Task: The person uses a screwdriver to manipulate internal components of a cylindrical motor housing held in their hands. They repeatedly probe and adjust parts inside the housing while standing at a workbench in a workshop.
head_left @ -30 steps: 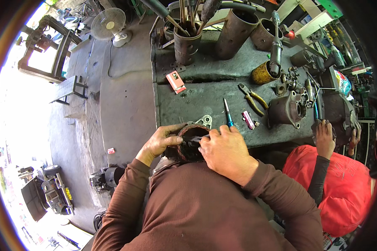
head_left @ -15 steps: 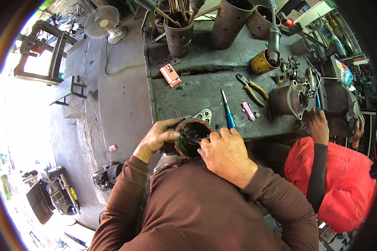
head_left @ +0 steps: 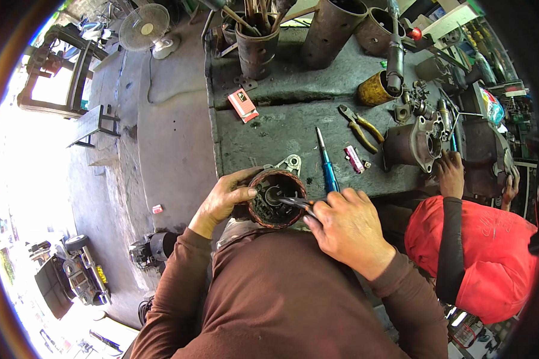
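Observation:
My left hand (head_left: 226,200) is closed round the left side of an alternator housing (head_left: 291,163), its thumb on the rim. A ring of copper windings (head_left: 299,184) lines the round opening, which faces up and shows dark parts inside. From the right, my right hand (head_left: 350,227) grips dark pliers (head_left: 298,202) whose jaws reach into the opening. The pliers' handles are mostly hidden in my palm. Just beyond my right fingers lies a screwdriver (head_left: 329,167) with a blue handle.
On the bench (head_left: 269,134) lie yellow-handled pliers (head_left: 362,128), a red-and-white pack (head_left: 243,106) and a pink lighter (head_left: 354,159). A metal housing (head_left: 410,145) and a yellow can (head_left: 377,88) stand right. Metal cylinders (head_left: 334,33) line the back. Another person in red (head_left: 470,257) works at right.
My right hand has drawn back to the right and slightly nearer me, so the pliers' jaws and the housing's inside show more. My left hand keeps its hold.

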Action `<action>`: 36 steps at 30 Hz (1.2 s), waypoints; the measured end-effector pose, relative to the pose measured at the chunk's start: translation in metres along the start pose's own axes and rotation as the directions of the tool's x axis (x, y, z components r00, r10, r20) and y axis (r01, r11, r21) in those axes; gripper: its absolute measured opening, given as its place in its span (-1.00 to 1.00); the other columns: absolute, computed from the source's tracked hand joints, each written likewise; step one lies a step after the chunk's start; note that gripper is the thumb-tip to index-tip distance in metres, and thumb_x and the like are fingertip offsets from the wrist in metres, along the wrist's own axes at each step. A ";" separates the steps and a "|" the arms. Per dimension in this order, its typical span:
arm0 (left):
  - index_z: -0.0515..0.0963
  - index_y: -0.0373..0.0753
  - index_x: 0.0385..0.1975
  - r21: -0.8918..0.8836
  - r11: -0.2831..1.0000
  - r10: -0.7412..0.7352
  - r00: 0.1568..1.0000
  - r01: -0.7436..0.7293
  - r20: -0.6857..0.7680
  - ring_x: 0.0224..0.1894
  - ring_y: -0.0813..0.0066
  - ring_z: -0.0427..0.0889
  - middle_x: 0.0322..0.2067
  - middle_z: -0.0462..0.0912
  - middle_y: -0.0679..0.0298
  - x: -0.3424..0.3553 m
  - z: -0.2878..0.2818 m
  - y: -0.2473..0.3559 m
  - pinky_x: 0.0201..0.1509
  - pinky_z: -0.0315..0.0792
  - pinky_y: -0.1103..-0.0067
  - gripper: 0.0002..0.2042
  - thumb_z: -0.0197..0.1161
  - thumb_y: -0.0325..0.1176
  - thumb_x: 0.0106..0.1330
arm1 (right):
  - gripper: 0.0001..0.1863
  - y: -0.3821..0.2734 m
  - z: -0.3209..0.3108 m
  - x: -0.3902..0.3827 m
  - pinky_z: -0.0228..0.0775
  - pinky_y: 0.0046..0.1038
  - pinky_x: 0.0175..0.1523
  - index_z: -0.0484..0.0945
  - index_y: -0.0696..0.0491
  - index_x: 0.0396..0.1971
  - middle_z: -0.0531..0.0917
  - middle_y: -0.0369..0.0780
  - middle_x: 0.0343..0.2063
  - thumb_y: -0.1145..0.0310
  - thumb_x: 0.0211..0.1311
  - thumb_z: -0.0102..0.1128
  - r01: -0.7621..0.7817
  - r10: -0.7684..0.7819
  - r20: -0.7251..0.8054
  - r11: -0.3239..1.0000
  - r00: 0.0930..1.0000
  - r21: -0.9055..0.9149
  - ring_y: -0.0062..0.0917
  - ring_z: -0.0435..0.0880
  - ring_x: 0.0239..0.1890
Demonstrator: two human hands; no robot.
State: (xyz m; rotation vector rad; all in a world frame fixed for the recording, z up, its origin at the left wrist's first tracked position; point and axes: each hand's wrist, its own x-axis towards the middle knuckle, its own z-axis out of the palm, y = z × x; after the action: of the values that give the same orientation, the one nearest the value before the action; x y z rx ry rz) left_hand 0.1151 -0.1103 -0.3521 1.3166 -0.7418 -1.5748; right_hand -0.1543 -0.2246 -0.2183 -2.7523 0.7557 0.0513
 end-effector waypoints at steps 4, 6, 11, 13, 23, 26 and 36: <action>0.43 -0.54 0.48 0.000 0.999 -0.051 0.992 0.052 -0.116 0.35 0.22 0.63 0.32 0.67 -0.03 -0.009 0.012 -0.001 0.51 0.44 0.35 -0.11 0.45 0.01 0.28 | -0.76 0.000 0.000 -0.009 0.42 -0.17 -0.07 0.80 0.00 -0.31 0.65 -0.23 -0.39 0.12 0.32 0.46 -0.005 0.004 0.028 0.999 1.000 0.038 -0.27 0.65 -0.20; 0.44 -0.55 0.48 -0.014 0.999 -0.052 0.985 0.050 -0.167 0.34 0.22 0.63 0.30 0.68 -0.04 -0.012 0.016 -0.001 0.50 0.45 0.35 -0.15 0.43 -0.05 0.29 | -0.76 -0.001 0.004 -0.008 0.42 -0.17 -0.05 0.78 0.00 -0.37 0.66 -0.23 -0.40 0.13 0.30 0.47 0.006 -0.007 0.005 0.999 1.000 0.048 -0.27 0.64 -0.18; 0.50 -0.57 0.42 -0.042 0.999 -0.021 0.986 0.014 -0.165 0.26 0.29 0.69 0.23 0.73 -0.04 -0.010 0.020 0.003 0.45 0.51 0.36 -0.27 0.44 -0.28 0.27 | -0.72 0.003 0.005 -0.007 0.41 -0.18 -0.05 0.72 0.02 -0.41 0.61 -0.22 -0.39 0.11 0.25 0.53 0.047 -0.046 -0.042 0.999 0.998 0.022 -0.27 0.60 -0.18; 0.51 -0.59 0.41 0.014 0.997 -0.071 0.991 0.073 -0.114 0.25 0.25 0.71 0.23 0.74 -0.04 -0.003 0.013 0.008 0.45 0.52 0.35 -0.21 0.49 -0.19 0.23 | -0.73 0.004 0.004 -0.011 0.41 -0.18 -0.05 0.72 0.02 -0.41 0.61 -0.22 -0.38 0.12 0.25 0.54 0.039 -0.037 -0.041 0.998 0.998 0.040 -0.26 0.60 -0.18; 0.60 -0.45 0.38 0.531 0.843 -0.314 0.883 0.090 0.349 0.15 0.40 0.75 0.17 0.80 0.08 0.094 -0.029 0.090 0.37 0.57 0.43 -0.28 0.54 -0.37 0.14 | -0.73 -0.006 0.014 -0.020 0.38 -0.16 -0.06 0.76 0.01 -0.37 0.64 -0.20 -0.37 0.10 0.27 0.51 -0.035 0.060 -0.192 0.991 0.980 0.129 -0.25 0.60 -0.18; 0.67 -0.32 0.35 0.731 0.680 -0.446 0.825 0.060 0.347 0.03 0.48 0.75 0.07 0.85 0.15 0.116 -0.024 0.095 0.24 0.61 0.48 -0.35 0.51 -0.41 0.15 | -0.74 -0.009 0.021 -0.018 0.39 -0.16 -0.08 0.75 0.01 -0.36 0.63 -0.20 -0.37 0.12 0.26 0.53 -0.056 0.082 -0.216 0.990 0.973 0.127 -0.24 0.60 -0.18; 0.73 -0.37 0.26 0.555 0.826 -0.271 0.935 0.102 0.231 0.03 0.47 0.75 0.05 0.86 0.15 0.094 -0.032 0.081 0.22 0.62 0.47 -0.47 0.56 -0.22 0.34 | -0.75 -0.014 0.030 0.001 0.39 -0.15 -0.08 0.77 0.02 -0.33 0.63 -0.19 -0.36 0.14 0.31 0.49 -0.090 0.102 -0.205 0.994 0.974 0.065 -0.22 0.59 -0.19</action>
State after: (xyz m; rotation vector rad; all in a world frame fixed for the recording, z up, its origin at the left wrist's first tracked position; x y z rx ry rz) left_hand 0.1673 -0.2241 -0.3269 1.6017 -1.3565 -1.8298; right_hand -0.1455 -0.2052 -0.2439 -2.6942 0.9294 -0.2380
